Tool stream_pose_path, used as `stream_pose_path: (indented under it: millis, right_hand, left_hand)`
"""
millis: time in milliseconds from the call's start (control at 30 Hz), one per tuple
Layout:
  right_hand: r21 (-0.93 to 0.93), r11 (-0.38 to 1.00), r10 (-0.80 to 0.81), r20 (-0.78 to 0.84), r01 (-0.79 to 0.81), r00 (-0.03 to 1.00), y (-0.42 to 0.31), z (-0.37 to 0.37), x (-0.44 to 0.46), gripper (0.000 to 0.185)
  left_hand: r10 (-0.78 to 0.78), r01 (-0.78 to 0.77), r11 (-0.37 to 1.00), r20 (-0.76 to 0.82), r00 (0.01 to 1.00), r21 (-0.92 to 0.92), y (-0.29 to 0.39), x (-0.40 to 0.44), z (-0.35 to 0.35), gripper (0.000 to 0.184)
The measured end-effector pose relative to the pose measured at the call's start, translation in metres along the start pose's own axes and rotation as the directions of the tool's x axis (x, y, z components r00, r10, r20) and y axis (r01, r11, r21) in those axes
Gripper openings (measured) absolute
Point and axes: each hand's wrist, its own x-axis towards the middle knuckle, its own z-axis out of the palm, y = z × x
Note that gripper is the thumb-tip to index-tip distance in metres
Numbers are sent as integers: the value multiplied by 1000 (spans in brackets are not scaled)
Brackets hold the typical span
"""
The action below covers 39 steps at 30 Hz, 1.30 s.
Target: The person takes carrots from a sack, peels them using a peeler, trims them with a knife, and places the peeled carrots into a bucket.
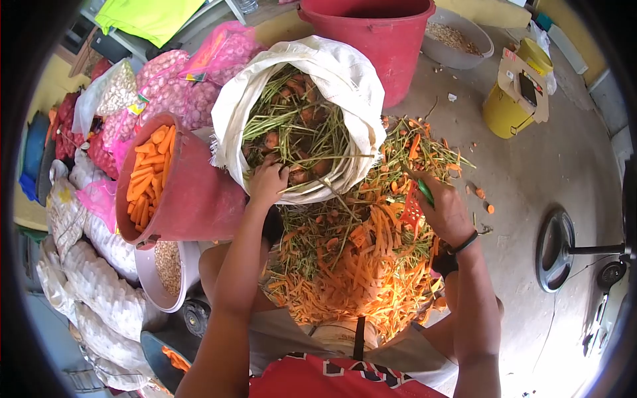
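Note:
My left hand (267, 180) reaches over the near rim of a white woven sack (361, 79). Its fingers are curled among green stems (292, 123) and unpeeled carrots (300, 176); what they grip is hidden. To the right of the sack, my right hand (443, 211) is closed around a green-handled tool (426, 193), whose working end I cannot make out. Orange carrot peelings (365, 265) and cut stems lie heaped below and between my hands. Beside my right fingers is a red perforated piece of plastic (411, 211), partly covered.
A tilted red bucket (199, 189) holds peeled carrots (151, 176) at left. A larger red tub (378, 40) stands behind the sack. Net bags of garlic (176, 86) and white sacks (99, 285) crowd the left. A yellow bucket (502, 113) and a fan base (556, 251) are at right.

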Motion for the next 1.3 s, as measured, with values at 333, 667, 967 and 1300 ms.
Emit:
stream_pose_path:
  millis: [333, 667, 967, 1300]
  right_hand:
    - [0, 1000, -30, 79, 30, 996, -10, 4, -1, 29]
    - [13, 998, -67, 98, 66, 993, -8, 20, -4, 26]
    - [-29, 997, -77, 36, 78, 996, -3, 7, -4, 23]
    - [-30, 995, -95, 86, 98, 992, -16, 31, -5, 22]
  left_hand:
    - [342, -344, 934, -42, 939, -92, 49, -8, -27, 33]
    - [6, -22, 986, 101, 995, 164, 85, 14, 8, 30]
    - [-27, 156, 785, 218, 975, -599, 36, 8, -94, 42]
    - [311, 376, -189, 308, 899, -907, 73, -48, -101, 46]
